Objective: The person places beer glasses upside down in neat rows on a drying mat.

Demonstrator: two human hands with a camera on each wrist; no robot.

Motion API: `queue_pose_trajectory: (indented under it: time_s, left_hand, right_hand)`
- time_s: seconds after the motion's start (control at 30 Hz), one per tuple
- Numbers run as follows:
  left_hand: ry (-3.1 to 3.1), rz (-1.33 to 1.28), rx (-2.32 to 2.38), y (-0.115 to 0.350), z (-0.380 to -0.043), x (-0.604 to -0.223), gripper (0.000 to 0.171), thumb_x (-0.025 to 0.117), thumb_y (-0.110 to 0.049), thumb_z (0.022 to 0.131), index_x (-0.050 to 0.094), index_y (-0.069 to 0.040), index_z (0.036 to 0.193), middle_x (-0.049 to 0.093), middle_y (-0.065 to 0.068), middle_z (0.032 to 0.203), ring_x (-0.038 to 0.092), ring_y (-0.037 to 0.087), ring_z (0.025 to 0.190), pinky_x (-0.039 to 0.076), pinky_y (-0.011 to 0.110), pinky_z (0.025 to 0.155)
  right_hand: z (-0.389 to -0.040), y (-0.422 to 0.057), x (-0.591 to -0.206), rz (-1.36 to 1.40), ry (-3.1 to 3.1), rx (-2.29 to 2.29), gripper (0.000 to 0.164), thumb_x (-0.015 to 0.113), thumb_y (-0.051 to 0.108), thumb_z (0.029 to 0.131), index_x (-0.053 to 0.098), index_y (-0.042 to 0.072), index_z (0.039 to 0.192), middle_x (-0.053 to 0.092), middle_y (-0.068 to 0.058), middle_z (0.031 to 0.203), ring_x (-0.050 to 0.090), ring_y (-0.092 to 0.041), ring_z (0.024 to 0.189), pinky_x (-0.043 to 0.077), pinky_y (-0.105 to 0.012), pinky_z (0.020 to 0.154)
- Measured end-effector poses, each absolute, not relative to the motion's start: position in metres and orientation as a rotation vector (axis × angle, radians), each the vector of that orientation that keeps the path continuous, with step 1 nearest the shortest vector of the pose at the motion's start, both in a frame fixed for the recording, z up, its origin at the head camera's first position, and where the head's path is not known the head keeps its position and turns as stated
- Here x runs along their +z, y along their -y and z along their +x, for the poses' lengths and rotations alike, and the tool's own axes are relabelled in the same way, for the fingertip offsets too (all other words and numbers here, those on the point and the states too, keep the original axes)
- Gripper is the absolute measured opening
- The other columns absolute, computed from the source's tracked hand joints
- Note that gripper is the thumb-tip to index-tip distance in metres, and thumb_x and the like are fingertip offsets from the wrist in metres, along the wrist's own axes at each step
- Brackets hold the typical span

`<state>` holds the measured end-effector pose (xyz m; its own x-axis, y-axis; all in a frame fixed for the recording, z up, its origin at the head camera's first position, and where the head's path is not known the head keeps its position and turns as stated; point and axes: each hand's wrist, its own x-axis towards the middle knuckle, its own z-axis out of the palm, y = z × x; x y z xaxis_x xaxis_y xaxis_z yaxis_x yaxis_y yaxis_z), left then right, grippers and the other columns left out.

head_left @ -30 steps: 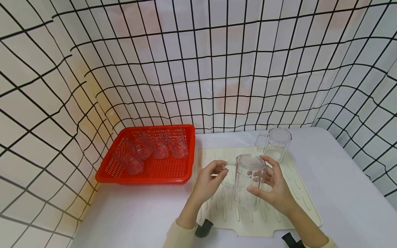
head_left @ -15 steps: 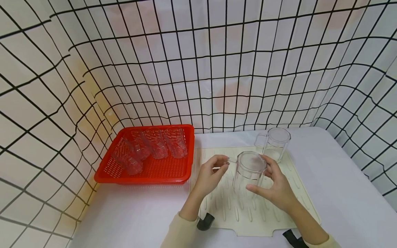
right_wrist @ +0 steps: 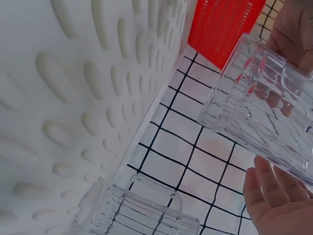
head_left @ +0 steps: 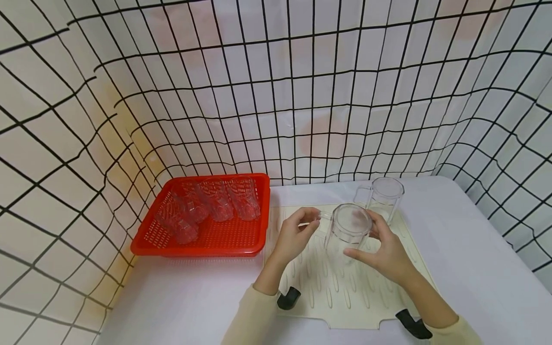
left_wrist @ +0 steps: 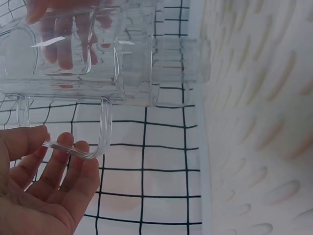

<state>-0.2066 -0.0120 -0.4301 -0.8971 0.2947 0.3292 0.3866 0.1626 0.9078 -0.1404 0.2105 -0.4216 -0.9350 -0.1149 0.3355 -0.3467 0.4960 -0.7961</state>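
A clear glass mug [head_left: 348, 230] is held above the cream ribbed mat [head_left: 319, 287], its round end facing up towards the head camera. My left hand [head_left: 293, 235] pinches its handle [left_wrist: 105, 129] between thumb and fingers, as the left wrist view shows. On the other side, my right hand [head_left: 388, 254] holds the mug's body, thumb in front and fingers behind. In the right wrist view, that hand's fingers [right_wrist: 266, 183] lie along the glass. A second clear mug [head_left: 386, 194] stands on the mat's far right part, its handle to the left.
To the left, a red plastic basket [head_left: 207, 251] holds several clear glass mugs [head_left: 246, 199] lying down. A black wire grid [head_left: 293, 120] with white sheeting behind it encloses the white table [head_left: 181, 297] at the back and sides.
Both hands have lifted the mug slightly and moved it away from me, tilting its round end more towards the head camera. The second mug and the basket have stayed put.
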Motion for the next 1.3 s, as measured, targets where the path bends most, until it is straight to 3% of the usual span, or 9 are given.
queue_pose_trajectory:
  time_s: [0.17, 0.73, 1.03, 1.3]
  left_hand:
    - [2.333, -0.665, -1.881, 0.008, -0.216, -0.429, 0.023, 0.06, -0.007, 0.096, 0.063, -0.002, 0.118, 0.068, 0.011, 0.11, 0.063, 0.026, 0.104, 0.052, 0.036, 0.091]
    - [2.318, -0.534, -1.945, -0.012, -0.245, -0.442, 0.018, 0.064, -0.002, 0.092, 0.066, -0.003, 0.11, 0.069, 0.009, 0.102, 0.064, 0.017, 0.098, 0.052, 0.03, 0.088]
    - [2.306, -0.549, -1.978, -0.016, -0.256, -0.451, 0.019, 0.063, 0.0, 0.092, 0.065, 0.0, 0.111, 0.068, 0.015, 0.104, 0.064, 0.027, 0.1, 0.052, 0.032, 0.088]
    - [2.321, -0.525, -1.927, -0.024, -0.269, -0.455, 0.018, 0.062, 0.002, 0.092, 0.065, 0.0, 0.109, 0.069, 0.012, 0.102, 0.065, 0.019, 0.096, 0.052, 0.025, 0.085]
  right_hand:
    - [-0.149, -0.214, -0.419, 0.363, 2.552, 1.412, 0.093, 0.084, 0.019, 0.076, 0.028, 0.011, 0.15, 0.053, -0.022, 0.134, 0.049, -0.042, 0.116, 0.042, -0.063, 0.088]
    - [-0.183, -0.227, -0.43, 0.323, 2.589, 1.557, 0.097, 0.081, 0.018, 0.08, 0.019, 0.008, 0.154, 0.036, -0.026, 0.149, 0.039, -0.046, 0.129, 0.037, -0.061, 0.099]
    - [-0.191, -0.23, -0.435, 0.311, 2.609, 1.538, 0.098, 0.081, 0.019, 0.08, 0.018, 0.007, 0.154, 0.033, -0.027, 0.15, 0.037, -0.046, 0.132, 0.038, -0.059, 0.1]
    - [-0.203, -0.231, -0.441, 0.26, 2.635, 1.491, 0.098, 0.082, 0.025, 0.08, 0.019, 0.006, 0.154, 0.034, -0.028, 0.149, 0.037, -0.046, 0.133, 0.038, -0.057, 0.102]
